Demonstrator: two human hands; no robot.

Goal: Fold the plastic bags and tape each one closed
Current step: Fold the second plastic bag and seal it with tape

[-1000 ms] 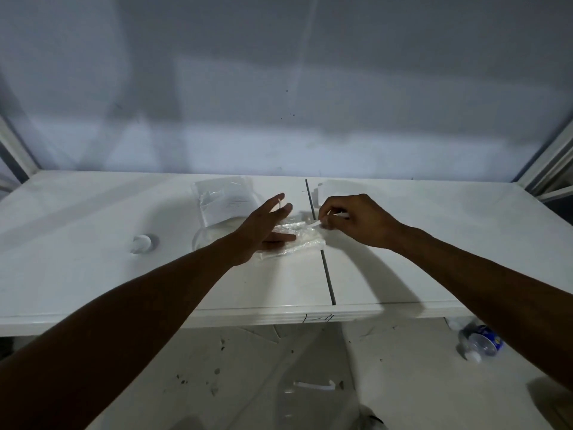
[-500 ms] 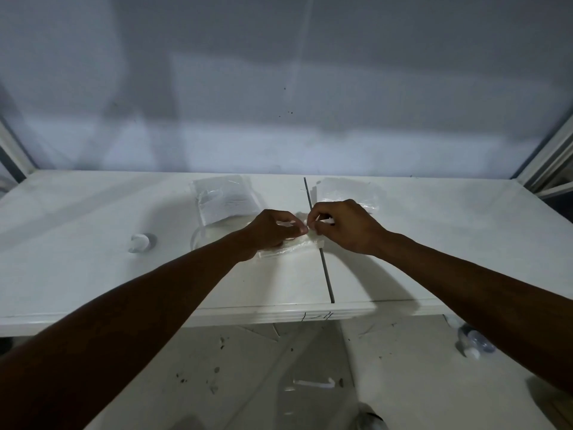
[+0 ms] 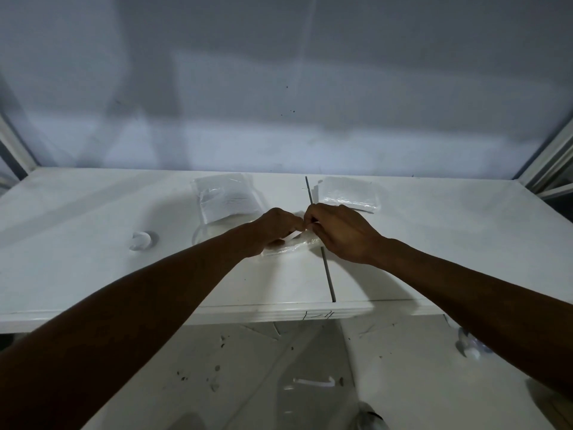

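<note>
Reaches in with both forearms over the worktop [image 3: 93, 259]; pinches the folded bag [image 3: 290, 247] at the centre seam [image 3: 328, 280] with left hand [image 3: 274, 227] and right hand [image 3: 339, 232], fingers curled, fingertips meeting. Farther back, left bag stack [image 3: 228, 200] with label print too blurred to read.
</note>
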